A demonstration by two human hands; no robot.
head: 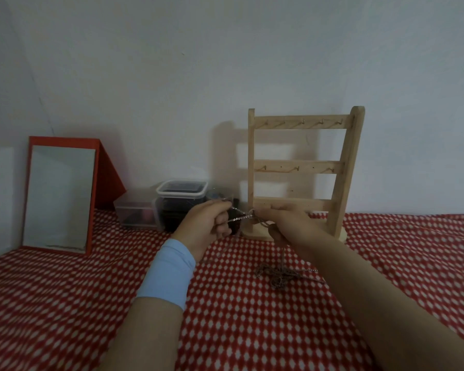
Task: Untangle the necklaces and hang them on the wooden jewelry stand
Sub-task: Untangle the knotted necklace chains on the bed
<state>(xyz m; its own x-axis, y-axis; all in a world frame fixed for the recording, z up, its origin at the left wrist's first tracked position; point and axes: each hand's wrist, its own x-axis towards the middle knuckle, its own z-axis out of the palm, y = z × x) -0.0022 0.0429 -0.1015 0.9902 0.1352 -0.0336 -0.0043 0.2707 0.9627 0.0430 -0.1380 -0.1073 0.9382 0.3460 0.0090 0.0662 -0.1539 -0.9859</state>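
Observation:
A wooden jewelry stand [300,172] with three hooked rails stands upright against the wall; no necklace hangs on it. In front of its base, my left hand [206,223] and my right hand [287,223] each pinch a thin silver necklace chain [241,216] stretched taut between them. A strand drops from my right hand to a tangled heap of necklaces [281,274] lying on the red patterned cloth.
A red-framed mirror [59,196] leans on the wall at the left. Clear plastic boxes [169,204] sit beside the stand's left side. The red-and-white cloth [65,303] covers the whole surface. A light blue band wraps my left wrist.

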